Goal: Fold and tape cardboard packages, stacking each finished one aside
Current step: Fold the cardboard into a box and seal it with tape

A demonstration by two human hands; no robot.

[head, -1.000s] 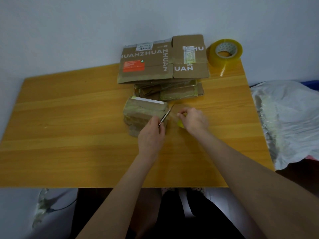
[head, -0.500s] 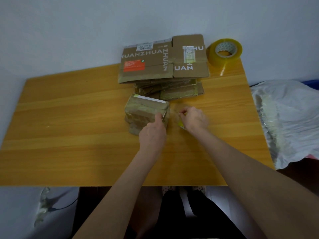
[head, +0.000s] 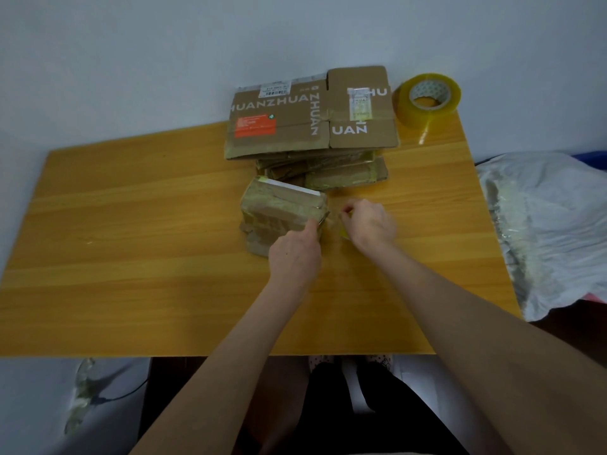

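Left hand (head: 294,256) is at the near right corner of the folded package (head: 279,210), fingers curled round a thin metal tool (head: 322,219); only its tip shows. Right hand (head: 371,221) is just right of the package, thumb and forefinger pinching a faint clear tape strip (head: 334,218). The package lies on the table (head: 131,241). Just behind it is a stack of taped packages (head: 341,177) with a printed flattened carton (head: 312,116) on top. The tape roll (head: 427,100) stands farther back, to the right.

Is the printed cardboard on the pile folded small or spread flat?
Spread flat: the printed cardboard lies unfolded, wider than the taped packages under it.
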